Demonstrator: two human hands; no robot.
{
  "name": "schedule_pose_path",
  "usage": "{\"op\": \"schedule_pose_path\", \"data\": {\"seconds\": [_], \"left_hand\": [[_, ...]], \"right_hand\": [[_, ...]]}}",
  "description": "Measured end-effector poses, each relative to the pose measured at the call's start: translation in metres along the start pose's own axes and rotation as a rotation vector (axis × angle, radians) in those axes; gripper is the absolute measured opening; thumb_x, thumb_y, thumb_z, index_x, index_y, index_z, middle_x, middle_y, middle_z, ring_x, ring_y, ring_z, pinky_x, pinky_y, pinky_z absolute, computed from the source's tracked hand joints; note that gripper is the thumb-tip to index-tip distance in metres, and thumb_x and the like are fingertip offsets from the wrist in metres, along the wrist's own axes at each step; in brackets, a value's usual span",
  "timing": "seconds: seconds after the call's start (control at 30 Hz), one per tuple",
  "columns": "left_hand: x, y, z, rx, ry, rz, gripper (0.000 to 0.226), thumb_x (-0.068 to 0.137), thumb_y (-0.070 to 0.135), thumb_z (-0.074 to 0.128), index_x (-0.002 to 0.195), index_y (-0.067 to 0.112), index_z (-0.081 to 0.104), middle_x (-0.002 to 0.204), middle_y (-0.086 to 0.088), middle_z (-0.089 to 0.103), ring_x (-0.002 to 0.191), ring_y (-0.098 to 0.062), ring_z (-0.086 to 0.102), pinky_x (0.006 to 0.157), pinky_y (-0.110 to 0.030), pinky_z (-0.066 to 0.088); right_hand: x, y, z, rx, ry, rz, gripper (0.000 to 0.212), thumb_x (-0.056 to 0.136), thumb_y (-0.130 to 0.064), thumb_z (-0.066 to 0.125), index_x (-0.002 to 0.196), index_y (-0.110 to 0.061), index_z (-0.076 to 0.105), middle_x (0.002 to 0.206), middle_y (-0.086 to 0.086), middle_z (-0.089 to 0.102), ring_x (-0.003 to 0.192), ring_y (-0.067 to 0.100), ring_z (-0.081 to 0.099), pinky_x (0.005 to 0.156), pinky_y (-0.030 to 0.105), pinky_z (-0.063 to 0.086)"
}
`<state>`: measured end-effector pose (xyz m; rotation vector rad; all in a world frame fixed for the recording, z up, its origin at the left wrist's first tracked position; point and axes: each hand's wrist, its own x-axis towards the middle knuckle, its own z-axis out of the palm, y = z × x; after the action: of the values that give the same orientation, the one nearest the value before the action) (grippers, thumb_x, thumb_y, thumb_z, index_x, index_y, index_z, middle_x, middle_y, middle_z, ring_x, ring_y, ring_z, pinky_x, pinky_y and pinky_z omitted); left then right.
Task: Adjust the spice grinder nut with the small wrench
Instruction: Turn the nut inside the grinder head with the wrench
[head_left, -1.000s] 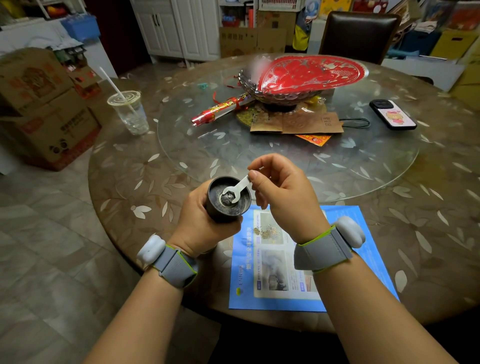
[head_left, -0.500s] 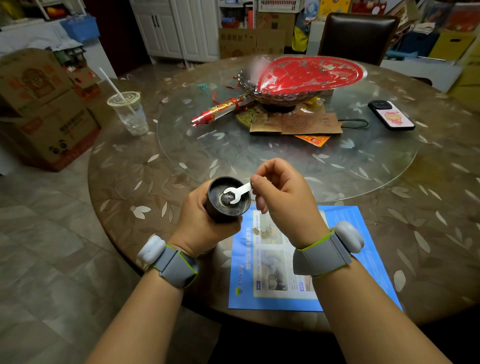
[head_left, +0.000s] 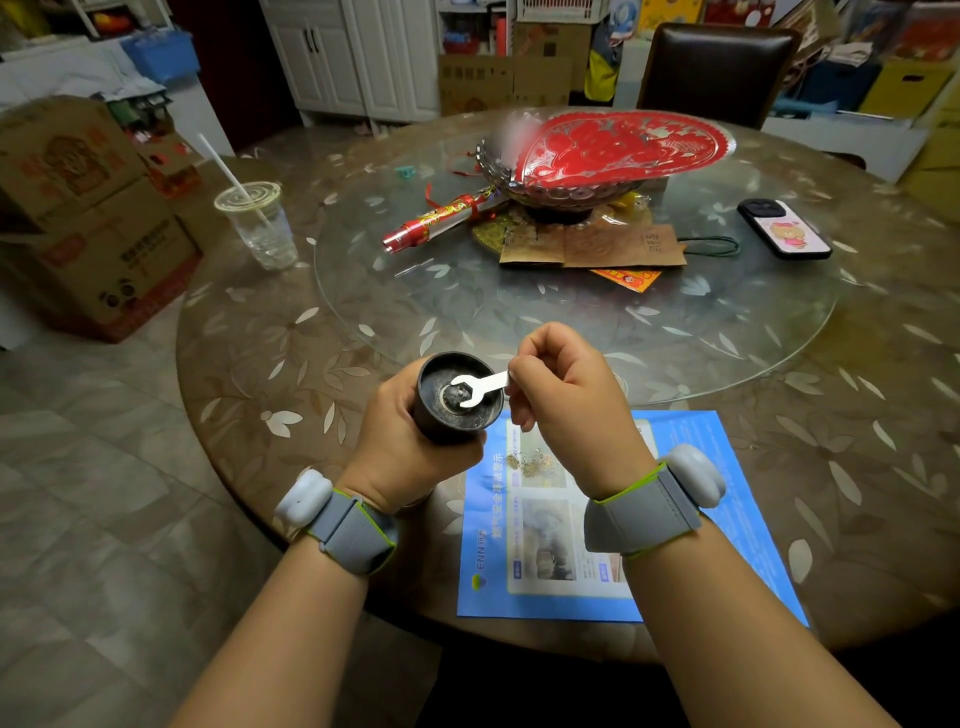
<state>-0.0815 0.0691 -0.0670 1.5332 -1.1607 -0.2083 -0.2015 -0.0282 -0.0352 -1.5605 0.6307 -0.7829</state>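
A dark round spice grinder (head_left: 470, 420) is held above the table's near edge with its open end facing me. My left hand (head_left: 405, 447) wraps around its body from the left. A metal nut (head_left: 455, 399) sits in the middle of the grinder's recess. The small flat silver wrench (head_left: 480, 387) has its open jaw on the nut, and its handle points right. My right hand (head_left: 569, 405) pinches the handle's end between thumb and fingers.
A blue leaflet (head_left: 691, 452) with spilled spice grounds (head_left: 530, 462) lies under my hands. On the glass turntable (head_left: 545, 322) are a red decorated bowl (head_left: 613, 156), a red roll (head_left: 436, 221) and a phone (head_left: 784, 228). A plastic cup with a straw (head_left: 257, 223) stands left.
My right hand has swung the wrench handle downward and clockwise around the nut, from pointing up-right to pointing nearly straight right. The grinder stays in my left hand.
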Motion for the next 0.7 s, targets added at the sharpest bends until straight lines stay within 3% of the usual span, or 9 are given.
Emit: {"op": "schedule_pose_path", "data": {"seconds": [0.27, 0.5, 0.7], "left_hand": [[0.0, -0.001, 0.001, 0.013, 0.003, 0.002, 0.042, 0.053, 0.029, 0.067, 0.093, 0.04, 0.056, 0.089, 0.035, 0.065, 0.082, 0.01, 0.062, 0.074, -0.006, 0.047], [-0.001, 0.002, 0.0, 0.004, -0.012, 0.003, 0.043, 0.054, 0.028, 0.067, 0.094, 0.038, 0.056, 0.09, 0.034, 0.066, 0.084, 0.01, 0.062, 0.074, -0.005, 0.046], [-0.001, 0.004, 0.0, 0.007, -0.012, -0.006, 0.042, 0.053, 0.03, 0.067, 0.093, 0.039, 0.056, 0.089, 0.035, 0.065, 0.082, 0.01, 0.063, 0.073, -0.006, 0.047]], "right_hand": [[-0.003, 0.0, 0.0, -0.011, -0.003, 0.013, 0.006, 0.074, -0.013, 0.048, 0.07, -0.01, 0.046, 0.058, 0.007, 0.054, 0.048, 0.019, 0.051, 0.054, 0.039, 0.043], [-0.007, -0.001, 0.001, 0.005, -0.013, 0.053, 0.017, 0.069, -0.019, 0.046, 0.073, -0.002, 0.046, 0.06, 0.01, 0.056, 0.05, 0.021, 0.052, 0.055, 0.038, 0.044], [-0.011, -0.001, 0.0, 0.039, -0.014, 0.069, 0.009, 0.07, -0.017, 0.046, 0.072, -0.008, 0.045, 0.061, 0.011, 0.057, 0.05, 0.02, 0.051, 0.051, 0.033, 0.043]]}}
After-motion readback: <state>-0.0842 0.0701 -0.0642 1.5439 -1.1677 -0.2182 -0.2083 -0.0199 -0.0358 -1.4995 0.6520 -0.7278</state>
